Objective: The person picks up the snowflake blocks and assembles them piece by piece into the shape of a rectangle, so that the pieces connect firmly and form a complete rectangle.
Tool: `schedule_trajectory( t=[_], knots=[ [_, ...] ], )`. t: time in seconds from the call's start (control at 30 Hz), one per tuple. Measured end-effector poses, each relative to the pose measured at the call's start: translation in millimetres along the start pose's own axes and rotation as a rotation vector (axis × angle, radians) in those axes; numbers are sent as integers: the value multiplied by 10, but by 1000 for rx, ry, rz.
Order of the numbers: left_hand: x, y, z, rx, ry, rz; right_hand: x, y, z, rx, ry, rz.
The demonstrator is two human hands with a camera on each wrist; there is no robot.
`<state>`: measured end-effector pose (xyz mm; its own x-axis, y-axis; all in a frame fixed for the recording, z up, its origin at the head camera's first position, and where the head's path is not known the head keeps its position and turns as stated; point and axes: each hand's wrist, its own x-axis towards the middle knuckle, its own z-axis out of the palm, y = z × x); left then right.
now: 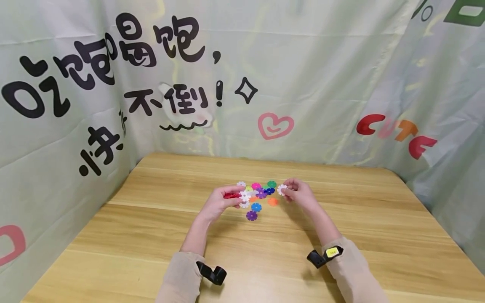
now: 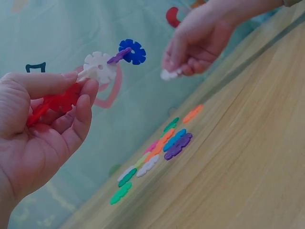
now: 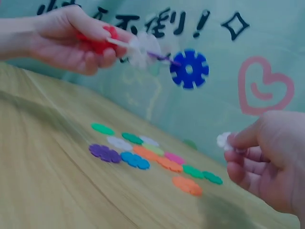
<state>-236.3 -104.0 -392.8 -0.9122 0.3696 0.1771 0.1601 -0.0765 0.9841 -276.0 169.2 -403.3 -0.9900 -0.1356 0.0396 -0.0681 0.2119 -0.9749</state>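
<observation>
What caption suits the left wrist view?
Left hand holds joined snowflake discs; right hand pinches a white disc.

head cam above, wrist cams close

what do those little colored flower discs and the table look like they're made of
Discs: likely plastic, thin, flat, bright solid colors, notched rims that slot together, as in the chain the left hand holds. Table: wood or wood-look laminate, light grain with plank lines, smooth with a slight sheen.
</observation>
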Motion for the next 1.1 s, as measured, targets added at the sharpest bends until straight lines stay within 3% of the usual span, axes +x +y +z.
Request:
schedule_trajectory(
  t=[0.17,0.3,1.1],
  knots=[
    [-10,4,-2,11,5,-2,-145,-134,51,143,-7,-30],
    [-16,4,4,6,14,-7,-216,-178,87,191,-1,-25],
    [-13,-1,9,-1,8,-42,-249,-155,112,257,-45,-62]
  ],
)
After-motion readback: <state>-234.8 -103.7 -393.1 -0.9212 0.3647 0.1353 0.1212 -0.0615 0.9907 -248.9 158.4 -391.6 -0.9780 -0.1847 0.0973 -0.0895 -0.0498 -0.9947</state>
